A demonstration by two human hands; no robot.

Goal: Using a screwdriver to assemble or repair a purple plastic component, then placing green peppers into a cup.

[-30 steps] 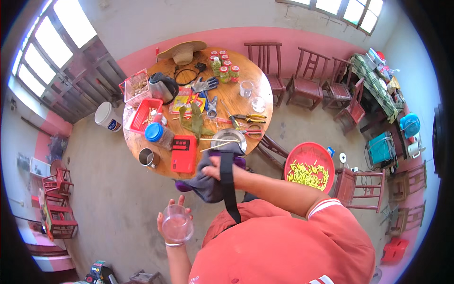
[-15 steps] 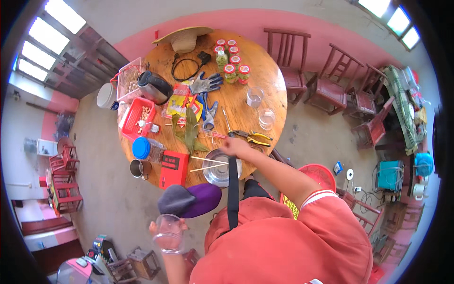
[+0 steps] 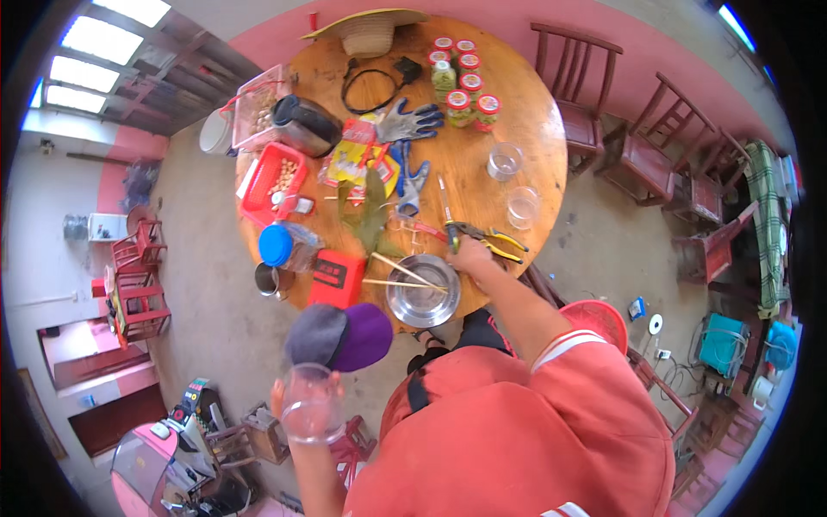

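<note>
Left hand (image 3: 303, 417) has a clear plastic cup (image 3: 312, 407), fingers wrapped around its side; low in view, off the table. Grey-and-purple cap (image 3: 338, 338) just beyond it toward 1 o'clock, brim pointing to 3; can't tell if the left fingertips touch it.

Right hand (image 3: 471, 256) is over the table (image 3: 482, 185), near its 5 o'clock edge, fingers down at the pliers (image 3: 482, 234). Fingertips hidden; can't tell whether they grip anything or only rest there.

Key relation: pliers lie just at 12 to 1 o'clock from the right hand, long axis roughly 10 to 4, yellow-and-black handles at the 4 end. Right hand is far nearer; left is well apart, down toward 8 from it.

Steel bowl (image 3: 398, 308) just beside the right hand at 8 o'clock, wooden chopsticks (image 3: 394, 284) slanting over it, one pair of ends meeting inside the bowl outline.

Two more clear cups (image 3: 506, 162) (image 3: 523, 208) toward 1 o'clock from the right hand. Red box (image 3: 337, 277) at 9, beyond the bowl.
</note>
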